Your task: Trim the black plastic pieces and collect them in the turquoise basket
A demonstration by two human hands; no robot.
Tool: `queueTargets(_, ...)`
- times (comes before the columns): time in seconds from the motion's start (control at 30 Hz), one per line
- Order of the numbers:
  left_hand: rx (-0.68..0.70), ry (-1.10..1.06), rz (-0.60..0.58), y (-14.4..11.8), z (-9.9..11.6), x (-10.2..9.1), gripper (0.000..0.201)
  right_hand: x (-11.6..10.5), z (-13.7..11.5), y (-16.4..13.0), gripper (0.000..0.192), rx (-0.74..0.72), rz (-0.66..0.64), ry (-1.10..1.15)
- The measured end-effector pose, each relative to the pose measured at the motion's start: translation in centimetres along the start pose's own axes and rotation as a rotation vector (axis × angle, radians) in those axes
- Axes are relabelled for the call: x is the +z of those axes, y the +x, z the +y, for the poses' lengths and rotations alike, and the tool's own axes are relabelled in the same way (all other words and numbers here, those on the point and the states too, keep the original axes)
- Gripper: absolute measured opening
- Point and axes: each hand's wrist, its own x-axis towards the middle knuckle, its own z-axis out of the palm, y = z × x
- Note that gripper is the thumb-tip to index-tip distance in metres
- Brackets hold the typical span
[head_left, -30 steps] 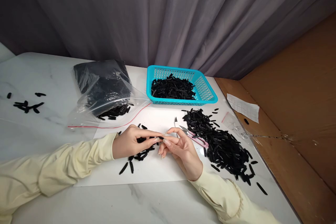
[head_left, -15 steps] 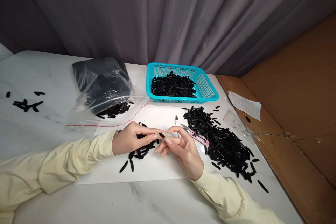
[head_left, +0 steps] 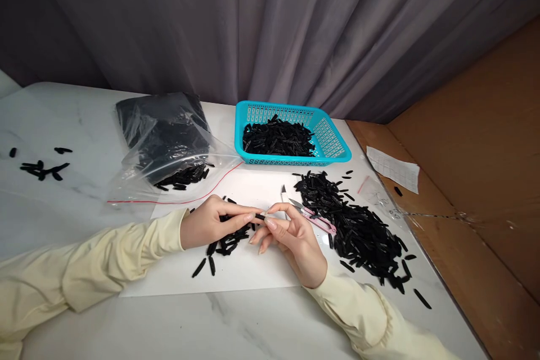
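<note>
Between the fingertips of my two hands is a small slim black strip. My left hand pinches its left end between thumb and straight fingers. The thumb and fingertips of my right hand close on the other end, the lower fingers curled beneath. Under my hands a small pile of similar black strips lies on a white sheet, partly hidden by my left hand. Pink-handled thread snips rest just beyond my right hand, by a larger heap of black strips.
A turquoise basket holding black strips stands at the back. Left of it lies a clear zip bag with black contents. Loose strips are scattered at far left. A paper slip lies on the cardboard at right.
The strip between my fingertips has turned slightly and lies more level. Both hands have stayed almost in place.
</note>
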Motion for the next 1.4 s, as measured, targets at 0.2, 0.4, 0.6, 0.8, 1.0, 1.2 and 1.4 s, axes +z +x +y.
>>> queueTargets(0.2, 0.037, 0.028, 0.031, 0.12, 0.5, -0.1, 0.029, -0.06, 0.07, 0.09, 0.023, 0.02, -0.008, 0.032)
queueTargets(0.4, 0.121, 0.068, 0.086, -0.05, 0.35, 0.17, 0.029, -0.15, 0.13, 0.17, 0.025, 0.03, 0.012, 0.041)
queueTargets(0.6, 0.127, 0.07, 0.077, 0.0, 0.45, 0.09, 0.03, -0.08, 0.07, 0.16, 0.028, 0.018, 0.009, 0.053)
queueTargets(0.8, 0.087, 0.064, 0.053, -0.03, 0.52, -0.01, 0.031, -0.15, 0.09, 0.22, 0.027, 0.003, 0.001, 0.062)
queueTargets(1.0, 0.079, 0.067, 0.048, -0.07, 0.5, 0.0, 0.032, -0.17, 0.17, 0.33, 0.026, 0.001, 0.013, 0.057)
queueTargets(1.2, 0.053, 0.06, 0.051, -0.12, 0.35, -0.02, 0.033, -0.2, 0.24, 0.2, 0.027, -0.002, 0.036, 0.057)
queueTargets(1.4, 0.065, 0.021, 0.056, -0.21, -0.05, 0.08, 0.034, -0.25, 0.37, 0.26, 0.031, 0.011, 0.051, 0.059)
